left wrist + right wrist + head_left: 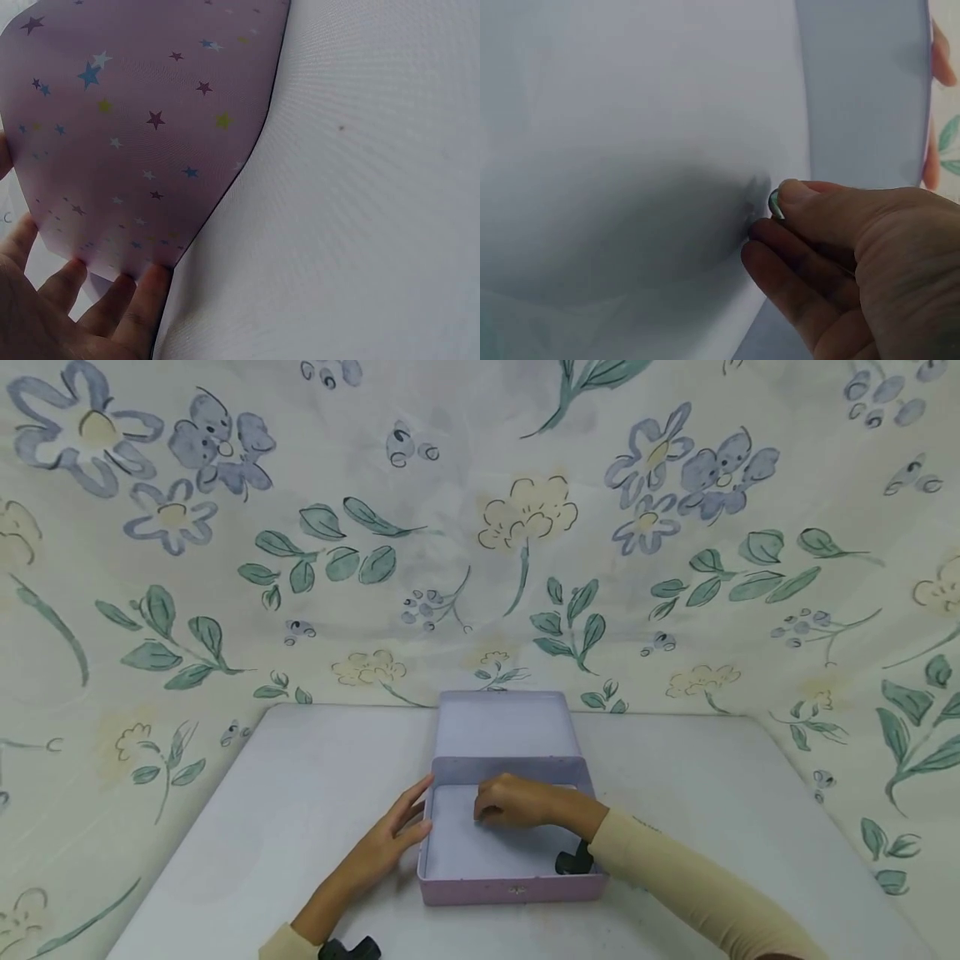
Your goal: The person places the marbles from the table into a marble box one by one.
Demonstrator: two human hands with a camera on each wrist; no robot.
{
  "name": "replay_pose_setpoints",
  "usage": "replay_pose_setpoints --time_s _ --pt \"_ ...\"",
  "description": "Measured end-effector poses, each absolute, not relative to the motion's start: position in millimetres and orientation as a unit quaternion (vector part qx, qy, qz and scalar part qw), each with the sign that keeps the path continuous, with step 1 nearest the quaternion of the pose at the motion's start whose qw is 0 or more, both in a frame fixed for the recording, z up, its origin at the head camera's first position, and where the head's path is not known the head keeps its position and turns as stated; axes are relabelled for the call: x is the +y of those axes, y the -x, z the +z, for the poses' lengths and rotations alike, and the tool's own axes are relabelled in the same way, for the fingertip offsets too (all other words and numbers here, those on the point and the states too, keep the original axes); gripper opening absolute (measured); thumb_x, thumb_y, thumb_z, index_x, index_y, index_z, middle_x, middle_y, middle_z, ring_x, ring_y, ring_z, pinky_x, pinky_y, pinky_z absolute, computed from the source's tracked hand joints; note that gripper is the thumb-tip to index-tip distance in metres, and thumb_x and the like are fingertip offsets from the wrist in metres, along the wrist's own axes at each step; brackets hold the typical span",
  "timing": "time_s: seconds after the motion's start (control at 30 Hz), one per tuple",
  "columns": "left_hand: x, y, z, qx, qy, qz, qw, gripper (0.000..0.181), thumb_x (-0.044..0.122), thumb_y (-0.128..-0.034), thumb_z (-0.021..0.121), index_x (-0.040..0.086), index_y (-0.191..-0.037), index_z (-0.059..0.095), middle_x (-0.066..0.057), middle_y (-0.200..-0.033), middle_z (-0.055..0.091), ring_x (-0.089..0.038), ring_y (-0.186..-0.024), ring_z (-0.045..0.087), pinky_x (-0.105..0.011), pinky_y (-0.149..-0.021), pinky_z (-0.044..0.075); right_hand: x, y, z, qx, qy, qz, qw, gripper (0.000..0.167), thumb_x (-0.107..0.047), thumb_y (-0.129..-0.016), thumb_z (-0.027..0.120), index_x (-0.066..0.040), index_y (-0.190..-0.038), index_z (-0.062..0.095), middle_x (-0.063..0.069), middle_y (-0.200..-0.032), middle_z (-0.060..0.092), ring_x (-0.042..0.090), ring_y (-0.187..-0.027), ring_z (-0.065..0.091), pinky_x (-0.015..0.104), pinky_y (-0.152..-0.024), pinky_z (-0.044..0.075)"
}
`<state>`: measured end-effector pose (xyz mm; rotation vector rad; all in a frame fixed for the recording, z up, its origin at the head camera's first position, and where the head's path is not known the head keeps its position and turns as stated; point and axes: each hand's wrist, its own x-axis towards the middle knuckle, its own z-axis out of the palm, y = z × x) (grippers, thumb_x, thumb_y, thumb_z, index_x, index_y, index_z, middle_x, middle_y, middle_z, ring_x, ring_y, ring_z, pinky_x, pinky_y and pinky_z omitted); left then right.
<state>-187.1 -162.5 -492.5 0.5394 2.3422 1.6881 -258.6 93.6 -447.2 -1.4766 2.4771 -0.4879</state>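
A lilac hinged box (pixel 516 890) stands on the table with its lid (pixel 506 725) raised at the back. Small coloured stars dot its outer side (pixel 154 150) in the left wrist view. Inside it lies a white sheet (pixel 667 82). My right hand (pixel 517 802) is inside the box, low over the sheet. Between thumb and forefinger it pinches a small, shiny, greenish round thing like a glass marble (pixel 775 204), mostly covered by the fingers. My left hand (pixel 386 843) touches the box's left side with extended fingers (pixel 142 307).
The white table (pixel 315 768) spreads to both sides of the box. A flower-patterned cloth (pixel 450 610) hangs behind the table and around its sides. Black wrist cameras (pixel 574 860) are strapped to both wrists; the right one sits over the box's front right corner.
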Motion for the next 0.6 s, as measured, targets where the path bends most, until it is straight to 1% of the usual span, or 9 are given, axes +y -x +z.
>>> replay_pose_setpoints --time_s 0.23,0.43,0.6 --pt "-163.9 187.1 -492.5 0.795 -0.189 0.567 0.097 0.063 0.020 -0.1057 0.046 0.021 -0.161 0.017 -0.013 -0.169 0.010 -0.052 -0.148 0.022 -0.070 -0.112 0.029 92.1 258.4 -448.1 0.849 0.492 -0.155 0.113 0.011 -0.008 -0.091 0.072 -0.007 -0.101 0.077 0.002 -0.096 0.072 0.001 -0.086 0.064 0.009 -0.076 0.051" --pt "-163.0 187.1 -493.1 0.797 -0.187 0.566 0.096 0.063 0.020 -0.1053 0.047 0.020 -0.161 0.018 -0.014 -0.169 0.011 -0.053 -0.147 0.023 -0.071 -0.111 0.029 92.3 258.5 -449.3 0.857 0.482 -0.143 0.109 0.011 -0.006 -0.090 0.073 -0.007 -0.099 0.078 0.002 -0.093 0.072 0.002 -0.084 0.064 0.010 -0.074 0.052" --pt "-162.4 186.3 -493.1 0.797 -0.182 0.568 0.096 0.063 0.020 -0.1050 0.048 0.021 -0.161 0.019 -0.013 -0.169 0.011 -0.053 -0.147 0.023 -0.072 -0.111 0.029 92.9 259.1 -450.7 0.856 0.487 -0.140 0.100 0.012 -0.007 -0.090 0.073 -0.008 -0.101 0.078 0.001 -0.094 0.073 0.002 -0.085 0.065 0.009 -0.075 0.052"
